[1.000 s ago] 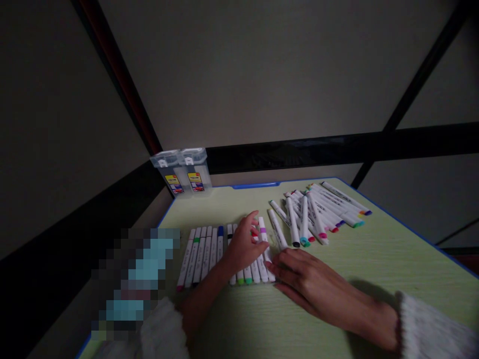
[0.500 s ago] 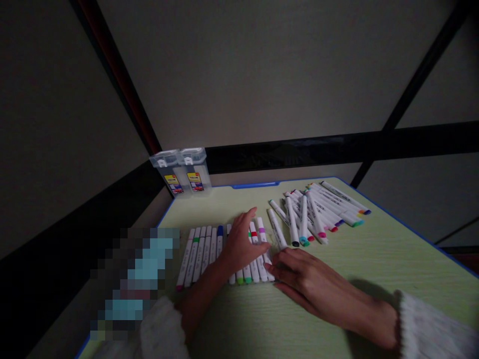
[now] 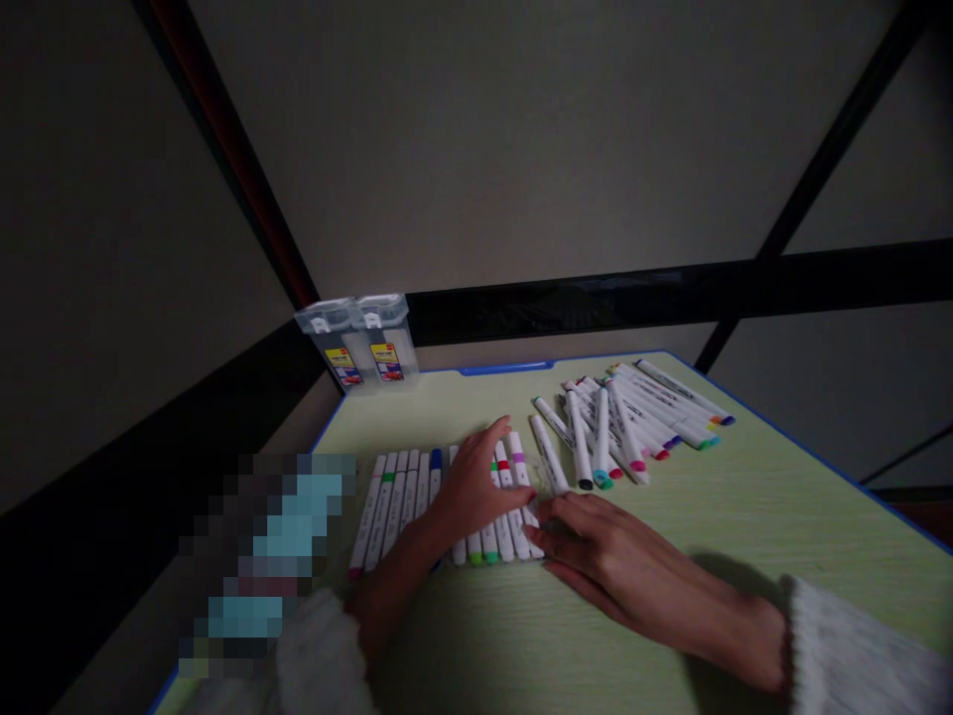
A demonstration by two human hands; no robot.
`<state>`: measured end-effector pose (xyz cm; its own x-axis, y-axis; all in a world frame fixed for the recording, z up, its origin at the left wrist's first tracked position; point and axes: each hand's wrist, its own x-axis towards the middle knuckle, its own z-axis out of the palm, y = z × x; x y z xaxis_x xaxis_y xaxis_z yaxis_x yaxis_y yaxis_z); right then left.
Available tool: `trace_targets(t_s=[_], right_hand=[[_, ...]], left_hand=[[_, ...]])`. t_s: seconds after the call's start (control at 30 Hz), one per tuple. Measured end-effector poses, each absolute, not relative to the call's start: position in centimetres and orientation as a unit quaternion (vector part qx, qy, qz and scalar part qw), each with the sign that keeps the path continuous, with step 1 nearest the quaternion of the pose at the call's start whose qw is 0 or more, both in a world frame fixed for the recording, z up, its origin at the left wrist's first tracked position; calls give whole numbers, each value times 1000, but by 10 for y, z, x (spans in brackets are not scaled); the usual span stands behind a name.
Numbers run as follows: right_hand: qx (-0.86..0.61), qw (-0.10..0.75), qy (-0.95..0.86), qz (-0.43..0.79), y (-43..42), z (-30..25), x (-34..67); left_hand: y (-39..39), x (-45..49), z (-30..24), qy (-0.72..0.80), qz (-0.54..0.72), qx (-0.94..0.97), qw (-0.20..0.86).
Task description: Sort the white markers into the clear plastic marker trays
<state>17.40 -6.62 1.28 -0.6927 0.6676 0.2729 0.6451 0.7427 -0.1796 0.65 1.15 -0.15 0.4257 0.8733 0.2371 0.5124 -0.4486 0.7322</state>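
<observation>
Markers [image 3: 380,511], left grip [image 3: 473,487] spread above, right grip [image 3: 596,551] unclear, lidded boxes [image 3: 385,348] behind, contents unclear

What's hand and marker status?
Left hand spread over row of slim white markers, hiding some. Right hand at row's right end, grip unclear. Loose white markers beyond.

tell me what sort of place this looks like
Likely a desk set up in a room's corner, perhaps at home: a blue-edged table close to walls, with markers spread on it and two clear lidded boxes.
</observation>
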Motion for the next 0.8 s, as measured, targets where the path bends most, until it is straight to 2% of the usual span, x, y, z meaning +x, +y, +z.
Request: trace_targets(t_s=[0.8], right_hand=[[-355, 187, -915, 26, -66, 9, 175]], left_hand=[[16, 4, -7, 447, 267, 828, 207]])
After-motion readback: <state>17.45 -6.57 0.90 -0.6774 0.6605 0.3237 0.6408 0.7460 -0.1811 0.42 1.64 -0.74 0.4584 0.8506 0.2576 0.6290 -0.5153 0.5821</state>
